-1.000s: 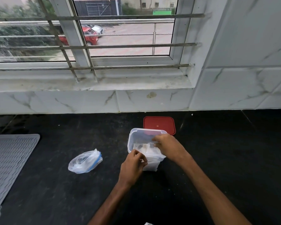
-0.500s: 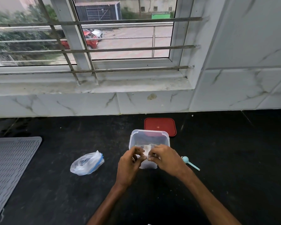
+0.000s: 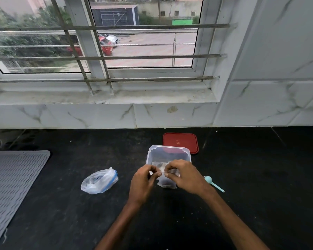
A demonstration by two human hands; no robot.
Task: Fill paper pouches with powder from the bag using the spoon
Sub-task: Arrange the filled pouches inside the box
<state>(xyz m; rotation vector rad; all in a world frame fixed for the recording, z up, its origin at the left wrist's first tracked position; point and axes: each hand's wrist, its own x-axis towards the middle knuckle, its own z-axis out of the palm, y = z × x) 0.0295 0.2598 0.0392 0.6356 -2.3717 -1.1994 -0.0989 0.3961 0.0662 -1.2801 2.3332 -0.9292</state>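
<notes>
A small white paper pouch (image 3: 167, 183) with dark powder inside hangs just in front of a clear plastic box (image 3: 168, 154) on the black counter. My left hand (image 3: 143, 183) and my right hand (image 3: 184, 177) pinch its top edge from either side, fingertips almost meeting. More pouches lie in the box, partly hidden by my hands. A pale blue spoon (image 3: 213, 184) lies on the counter right of my right hand. A clear plastic bag (image 3: 99, 181) with a blue zip strip lies to the left.
A red lid (image 3: 181, 142) lies flat behind the box. A grey ribbed mat (image 3: 13, 181) covers the counter's left end. A tiled wall and a barred window sill rise behind the black counter (image 3: 260, 177).
My right hand came out of the box toward me, uncovering the spoon. Both hands now pinch the pouch's top edge in front of the box.
</notes>
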